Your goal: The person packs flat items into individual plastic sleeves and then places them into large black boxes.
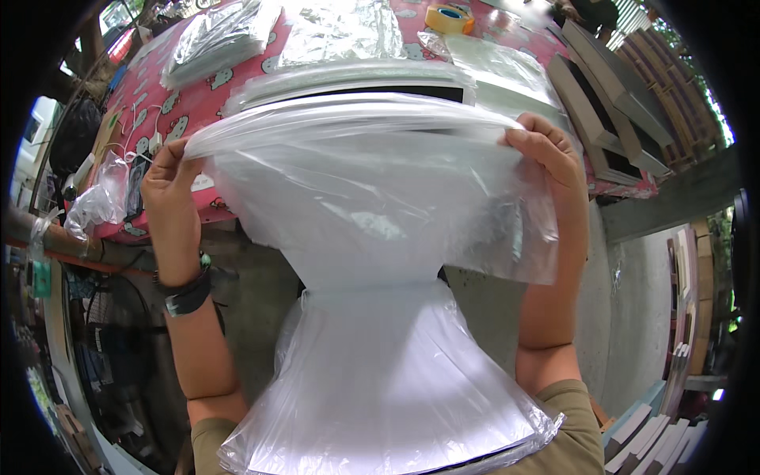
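A large clear plastic bag (348, 182) stretches between my two hands, its upper end bunched in folds. My left hand (170, 178) is closed on the bag's upper left corner, thumb against fingers. My right hand (552, 150) pinches the upper right corner the same way. Below, the bag wraps a wide white panel (380, 372) that reaches down toward my body. A loose flap of film hangs beside my right forearm. Behind the bag's upper edge, more plastic-wrapped flat pieces (277, 91) lie on the table, one showing a dark strip.
The table has a pink patterned cloth (150, 95). On it are a wrapped stack (222, 43) at far left, a roll of orange tape (450, 19), and a phone with a white cable at left. Framed panels (609, 103) lean at the right edge. Several boards stand at lower right.
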Demonstrator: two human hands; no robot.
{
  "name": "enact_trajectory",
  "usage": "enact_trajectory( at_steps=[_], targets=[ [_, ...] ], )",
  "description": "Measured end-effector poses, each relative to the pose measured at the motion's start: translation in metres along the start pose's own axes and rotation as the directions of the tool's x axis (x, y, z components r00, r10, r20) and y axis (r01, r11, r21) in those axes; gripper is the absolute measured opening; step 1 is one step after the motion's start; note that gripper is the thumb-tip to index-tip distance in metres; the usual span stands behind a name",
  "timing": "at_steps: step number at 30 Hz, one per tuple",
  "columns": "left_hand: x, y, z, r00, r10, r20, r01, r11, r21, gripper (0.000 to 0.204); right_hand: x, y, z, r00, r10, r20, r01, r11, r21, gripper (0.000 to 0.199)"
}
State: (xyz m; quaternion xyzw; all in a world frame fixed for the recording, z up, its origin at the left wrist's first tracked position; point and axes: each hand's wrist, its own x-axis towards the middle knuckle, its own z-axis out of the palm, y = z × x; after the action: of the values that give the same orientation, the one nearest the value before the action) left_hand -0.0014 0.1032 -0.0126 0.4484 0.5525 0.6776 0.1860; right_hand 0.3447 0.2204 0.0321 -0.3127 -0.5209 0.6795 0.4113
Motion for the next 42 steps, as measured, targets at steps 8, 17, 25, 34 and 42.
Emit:
enact_trajectory(
  at_steps=[8,17,25,34,42],
  targets=[
    [-0.042,-0.029,-0.031,0.734,-0.412,0.54,0.48,0.877,0.018,0.028,-0.015,0.068,-0.038,0.968,0.202,0.149,-0.238,0.928,0.287,0.028],
    [-0.162,-0.134,-0.036,0.454,-0.708,0.541,0.75,0.632,0.197,0.022,-0.103,0.227,-0.067,0.905,0.342,-0.253,-0.342,0.939,0.046,0.015],
    [-0.239,-0.251,-0.007,0.858,-0.514,-0.009,0.418,0.688,0.592,0.034,-0.096,0.325,-0.09,0.904,-0.179,-0.389,-0.233,0.558,-0.797,0.019],
    [-0.213,-0.176,-0.038,0.603,-0.797,-0.026,0.751,0.556,0.356,0.042,-0.1,0.222,-0.081,0.69,0.616,-0.38,-0.721,0.538,-0.436,0.047],
    [-0.216,-0.168,-0.014,0.365,-0.926,0.091,0.789,0.36,0.498,0.045,-0.117,0.278,-0.077,0.754,0.574,-0.319,-0.655,0.62,-0.432,0.04]
  ],
)
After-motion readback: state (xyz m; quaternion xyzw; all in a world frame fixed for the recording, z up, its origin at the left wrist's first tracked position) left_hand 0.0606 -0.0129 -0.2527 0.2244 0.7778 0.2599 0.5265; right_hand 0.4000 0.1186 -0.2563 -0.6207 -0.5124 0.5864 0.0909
